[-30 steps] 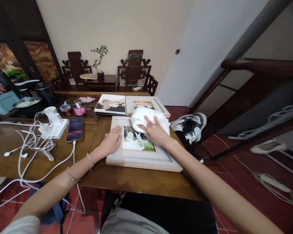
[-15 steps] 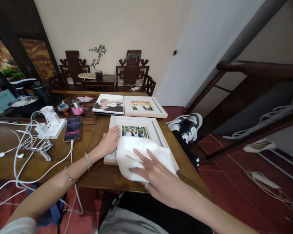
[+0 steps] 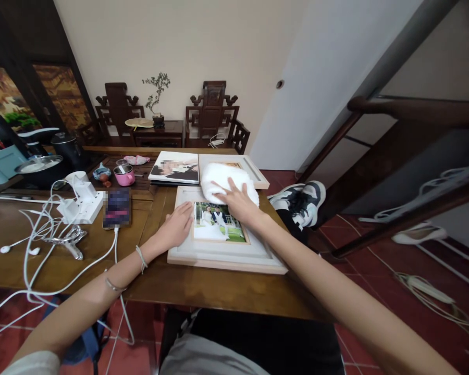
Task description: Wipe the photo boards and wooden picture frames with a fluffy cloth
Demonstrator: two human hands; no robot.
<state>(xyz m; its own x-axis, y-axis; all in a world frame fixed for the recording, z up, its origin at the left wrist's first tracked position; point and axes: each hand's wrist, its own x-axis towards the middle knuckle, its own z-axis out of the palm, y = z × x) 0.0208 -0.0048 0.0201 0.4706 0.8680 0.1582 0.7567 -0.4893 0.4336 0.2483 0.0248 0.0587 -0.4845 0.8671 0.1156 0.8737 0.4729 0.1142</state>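
Observation:
A picture frame [image 3: 226,259] with a pale wooden border lies flat on the table in front of me. The photo [image 3: 221,229] inside it shows two people outdoors. My left hand [image 3: 176,225] rests flat on the frame's left edge with fingers stretched out. Under my right hand [image 3: 238,200] is a fluffy white cloth [image 3: 222,177], held against the far side of this frame. The cloth also overlaps a second framed picture [image 3: 258,172] behind and hides most of its photo. Left of that one sits a picture panel [image 3: 174,167], partly blurred out.
On the wooden table [image 3: 148,281] to the left are a phone [image 3: 116,208] on its cable, a white power strip [image 3: 86,211], tangled cords and earphones. A pink cup [image 3: 124,175] and a black pot [image 3: 42,169] stand farther back. Shoes [image 3: 305,200] show beyond the right edge.
My right hand has slid the white cloth away from me, from the near side of the frame to its far side, uncovering the photo. My left hand stays put.

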